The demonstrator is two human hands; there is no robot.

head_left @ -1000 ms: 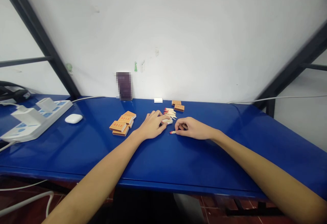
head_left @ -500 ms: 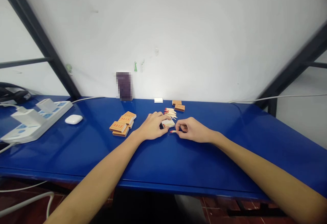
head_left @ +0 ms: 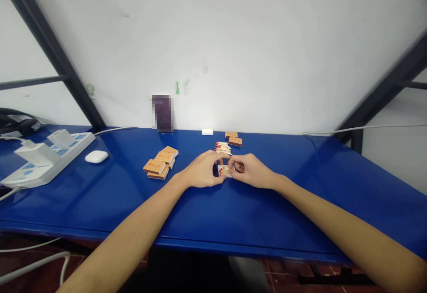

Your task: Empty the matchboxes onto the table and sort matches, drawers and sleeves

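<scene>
Several red-headed matches (head_left: pixel 224 171) lie in the white matchbox tray (head_left: pixel 219 169), which sits on the blue worktop (head_left: pixel 213 219). Our left hand (head_left: pixel 203 171) holds the tray, thumb at the near edge, fingers arched to the far one. Our right hand (head_left: pixel 252 171) has its fingers bent in over the tray's right end; whether they pinch a match, we cannot tell. Just behind lies a loose match pile (head_left: pixel 222 147).
</scene>
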